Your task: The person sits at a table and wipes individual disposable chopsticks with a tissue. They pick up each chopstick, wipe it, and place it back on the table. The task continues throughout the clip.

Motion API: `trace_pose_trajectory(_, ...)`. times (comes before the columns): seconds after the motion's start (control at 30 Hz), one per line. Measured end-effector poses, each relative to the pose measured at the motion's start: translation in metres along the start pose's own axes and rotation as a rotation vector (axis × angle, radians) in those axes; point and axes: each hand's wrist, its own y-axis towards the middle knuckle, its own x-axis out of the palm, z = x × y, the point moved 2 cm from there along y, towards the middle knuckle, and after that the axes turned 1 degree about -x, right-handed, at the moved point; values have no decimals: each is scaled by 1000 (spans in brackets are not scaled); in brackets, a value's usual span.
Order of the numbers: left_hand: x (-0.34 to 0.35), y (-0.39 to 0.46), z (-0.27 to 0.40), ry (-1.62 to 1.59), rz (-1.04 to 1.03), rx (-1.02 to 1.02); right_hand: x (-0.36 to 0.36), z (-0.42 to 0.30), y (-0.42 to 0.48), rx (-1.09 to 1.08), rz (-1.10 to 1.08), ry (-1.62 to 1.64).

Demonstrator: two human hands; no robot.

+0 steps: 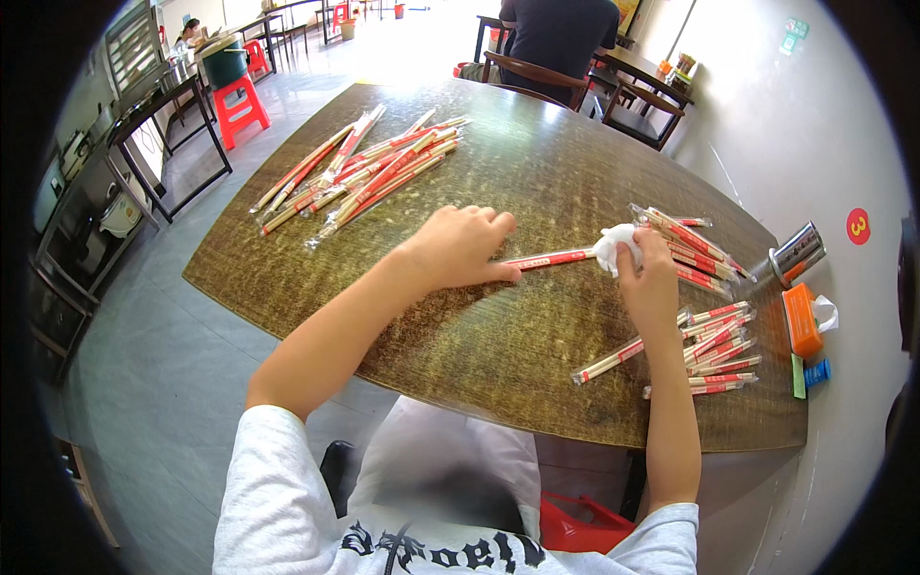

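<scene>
A paper-and-plastic-sleeved pair of chopsticks [553,259] lies across the middle of the wooden table [503,345]. My left hand [463,248] grips its left end between thumb and fingers. In my right hand [650,269] is a crumpled white tissue [613,246], pressed about the right end of the same pair. Just beyond that hand lies a pile of wrapped chopsticks [701,259]. Nearer to me, partly behind my right forearm, a second pile [719,348] is spread out. Across the table at the far left rests a third, larger pile [388,169] with red sleeves.
Along the wall at right are a tilted metal cup [799,251], an orange tissue box [802,320] and a small blue item [817,373]. A person [560,43] sits beyond the far table edge. A red stool [241,108] bearing a dark bucket [223,63] stands at left.
</scene>
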Motion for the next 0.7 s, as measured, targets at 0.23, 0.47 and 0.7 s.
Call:
trace_pose_trajectory(0.23,-24,-20,-23,-186,-297,-228,-16,-5,5,-67,217,33)
trace_pose_trajectory(0.47,-18,-15,-25,-345,-266,-79,-17,-11,4,-78,225,80)
trace_pose_trajectory(0.7,-1,-3,17,-213,-85,-7,-7,-35,-6,-357,43,164)
